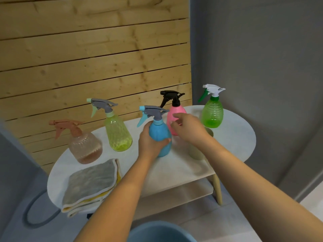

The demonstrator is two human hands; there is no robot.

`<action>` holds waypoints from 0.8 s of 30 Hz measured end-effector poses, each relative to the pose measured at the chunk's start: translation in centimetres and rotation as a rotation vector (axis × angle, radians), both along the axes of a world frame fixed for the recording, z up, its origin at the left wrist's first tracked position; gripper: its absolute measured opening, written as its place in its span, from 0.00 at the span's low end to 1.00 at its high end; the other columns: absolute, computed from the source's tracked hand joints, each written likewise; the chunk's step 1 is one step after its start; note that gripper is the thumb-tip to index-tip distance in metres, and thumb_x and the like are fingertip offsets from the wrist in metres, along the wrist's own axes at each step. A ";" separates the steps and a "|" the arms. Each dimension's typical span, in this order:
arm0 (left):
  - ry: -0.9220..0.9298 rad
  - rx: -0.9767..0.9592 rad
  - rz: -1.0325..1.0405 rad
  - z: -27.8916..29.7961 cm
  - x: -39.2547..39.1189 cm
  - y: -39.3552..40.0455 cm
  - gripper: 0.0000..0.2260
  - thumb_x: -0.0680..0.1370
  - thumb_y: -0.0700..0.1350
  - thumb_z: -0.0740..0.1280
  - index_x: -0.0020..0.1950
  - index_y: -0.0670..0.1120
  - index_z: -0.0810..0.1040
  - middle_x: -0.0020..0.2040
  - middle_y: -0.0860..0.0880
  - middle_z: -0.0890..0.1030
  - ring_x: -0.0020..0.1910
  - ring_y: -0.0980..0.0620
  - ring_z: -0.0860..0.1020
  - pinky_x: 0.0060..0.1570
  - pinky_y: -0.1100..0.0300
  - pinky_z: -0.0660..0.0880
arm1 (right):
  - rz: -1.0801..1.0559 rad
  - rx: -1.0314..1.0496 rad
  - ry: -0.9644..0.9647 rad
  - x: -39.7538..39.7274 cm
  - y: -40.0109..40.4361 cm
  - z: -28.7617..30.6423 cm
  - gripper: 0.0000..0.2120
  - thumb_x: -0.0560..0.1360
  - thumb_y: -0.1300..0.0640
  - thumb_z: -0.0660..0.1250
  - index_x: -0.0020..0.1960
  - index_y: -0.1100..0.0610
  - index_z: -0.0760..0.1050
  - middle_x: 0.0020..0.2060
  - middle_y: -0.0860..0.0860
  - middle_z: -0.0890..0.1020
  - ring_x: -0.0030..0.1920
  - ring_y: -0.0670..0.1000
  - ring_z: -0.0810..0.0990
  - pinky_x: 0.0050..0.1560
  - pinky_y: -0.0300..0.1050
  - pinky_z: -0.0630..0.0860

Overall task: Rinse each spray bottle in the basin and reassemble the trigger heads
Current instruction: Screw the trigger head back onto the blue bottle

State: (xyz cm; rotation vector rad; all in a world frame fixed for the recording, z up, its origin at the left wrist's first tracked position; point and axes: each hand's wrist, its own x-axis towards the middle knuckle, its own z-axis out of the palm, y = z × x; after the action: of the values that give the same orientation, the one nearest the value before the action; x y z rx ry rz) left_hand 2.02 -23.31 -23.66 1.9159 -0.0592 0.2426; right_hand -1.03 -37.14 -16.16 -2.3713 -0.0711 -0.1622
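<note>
Several spray bottles stand on a white oval table (236, 137), all with trigger heads on. My left hand (150, 142) grips the body of the blue bottle (160, 131), which has a grey head. My right hand (188, 128) hovers just right of it with relaxed fingers, in front of the pink bottle (175, 112) with the black head, holding nothing. A brownish bottle (83, 145) stands far left, a yellow-green bottle (118, 133) beside it, and a green bottle (212, 112) with a white head at the back right. The blue basin (160, 231) shows at the bottom edge.
A folded grey and yellow cloth (90, 184) lies on the table's front left. A pale cup (195, 151) stands partly hidden under my right forearm. A wooden slat wall rises behind, a grey wall to the right. A grey hose (31, 215) loops on the floor at left.
</note>
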 end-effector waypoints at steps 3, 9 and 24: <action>0.013 0.008 0.066 -0.2 2.5 0.6 0.34 0.65 0.43 0.79 0.67 0.49 0.67 0.54 0.53 0.74 0.54 0.50 0.74 0.53 0.55 0.73 | -0.037 -0.019 0.074 1.7 0.5 -1.0 0.22 0.79 0.56 0.57 0.73 0.56 0.63 0.64 0.57 0.75 0.62 0.57 0.73 0.58 0.42 0.69; 0.025 -0.006 0.106 -0.8 5.6 1.6 0.37 0.65 0.45 0.79 0.70 0.49 0.65 0.56 0.52 0.74 0.55 0.50 0.75 0.55 0.54 0.74 | -0.096 -0.066 0.176 4.5 1.1 -2.4 0.20 0.79 0.56 0.58 0.70 0.59 0.66 0.63 0.57 0.74 0.62 0.56 0.73 0.54 0.40 0.67; 0.121 0.021 0.278 -0.4 2.7 0.2 0.44 0.70 0.52 0.75 0.77 0.46 0.52 0.71 0.42 0.59 0.71 0.43 0.60 0.67 0.51 0.63 | -0.396 0.148 0.151 10.4 2.5 -3.4 0.51 0.68 0.51 0.76 0.76 0.58 0.43 0.74 0.56 0.56 0.72 0.60 0.57 0.69 0.55 0.60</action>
State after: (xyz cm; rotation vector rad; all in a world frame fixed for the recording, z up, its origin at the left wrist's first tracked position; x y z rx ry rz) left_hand 4.70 -23.09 -24.11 1.9531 0.2880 0.3123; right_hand 9.40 -34.61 -19.51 -2.2173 0.4694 -0.1690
